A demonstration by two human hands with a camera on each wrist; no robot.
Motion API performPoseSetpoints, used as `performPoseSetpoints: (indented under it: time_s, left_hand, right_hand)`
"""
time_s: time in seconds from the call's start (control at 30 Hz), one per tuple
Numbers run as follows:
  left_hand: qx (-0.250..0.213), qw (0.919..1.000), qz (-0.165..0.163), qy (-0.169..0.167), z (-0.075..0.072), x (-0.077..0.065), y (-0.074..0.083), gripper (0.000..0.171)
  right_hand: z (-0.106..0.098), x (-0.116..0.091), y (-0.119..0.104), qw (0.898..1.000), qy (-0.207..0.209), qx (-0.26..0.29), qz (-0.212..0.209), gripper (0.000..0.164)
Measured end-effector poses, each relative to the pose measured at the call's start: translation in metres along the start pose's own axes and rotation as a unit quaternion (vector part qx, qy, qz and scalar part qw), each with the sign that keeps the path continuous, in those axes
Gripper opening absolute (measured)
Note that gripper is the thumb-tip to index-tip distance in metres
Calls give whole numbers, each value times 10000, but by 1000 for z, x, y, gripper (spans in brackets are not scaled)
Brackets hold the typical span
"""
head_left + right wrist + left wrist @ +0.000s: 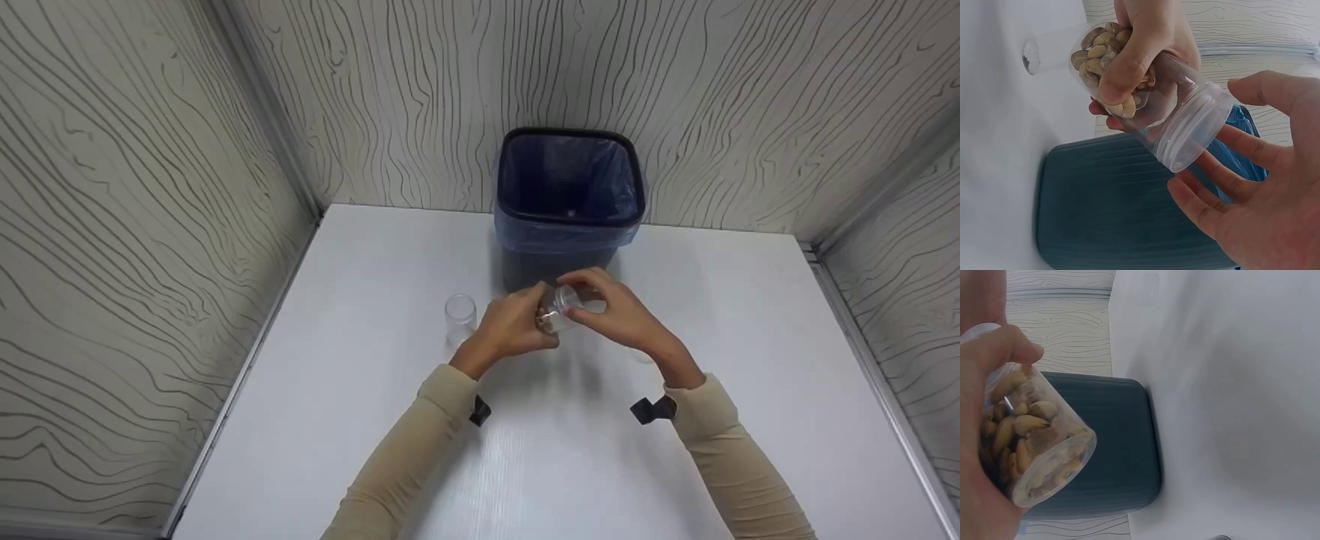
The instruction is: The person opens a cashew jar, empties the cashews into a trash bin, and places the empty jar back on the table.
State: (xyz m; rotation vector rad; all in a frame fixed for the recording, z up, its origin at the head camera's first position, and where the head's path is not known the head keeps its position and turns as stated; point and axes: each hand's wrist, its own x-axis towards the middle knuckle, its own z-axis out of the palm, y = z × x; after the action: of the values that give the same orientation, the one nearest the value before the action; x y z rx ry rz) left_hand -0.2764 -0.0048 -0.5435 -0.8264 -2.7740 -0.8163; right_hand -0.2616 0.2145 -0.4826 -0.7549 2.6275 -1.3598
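My left hand [517, 321] grips a clear plastic jar [1174, 109] by its body, the thumb lying along the side. Shelled-looking nuts [1024, 433] in brown and cream fill its lower part. The jar is tilted in the air, its ridged top end toward my right hand [1252, 169]. Around that top end the right fingers are spread in a loose curve. The right thumb tip comes right at the rim, with the fingertips on its other side. A second clear jar [460, 309] stands upright on the table, left of my left hand.
Just beyond the hands stands a dark teal bin [1112, 450] lined with a blue bag [562, 234]. A faint clear round lid [1149, 290] lies on the white table [337, 300] by my right wrist. Wood-patterned panels [405, 97] rise behind and at both sides.
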Motion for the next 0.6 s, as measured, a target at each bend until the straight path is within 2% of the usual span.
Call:
performPoseSetpoints:
  time_s: [0.33,0.47,0.6]
  left_hand:
    - [182,9998,-62,-13,2,1,2,55]
    - [169,9998,-63,-13,1,2,3,55]
    - [95,9999,-53,-20,1,2,4,56]
  right_hand:
    - [-2,0,0,9985,385,-343,174,40]
    - [-3,0,-1,9969,488,-317,530,46]
    - [-5,0,-1,9941,421,-45,1002,58]
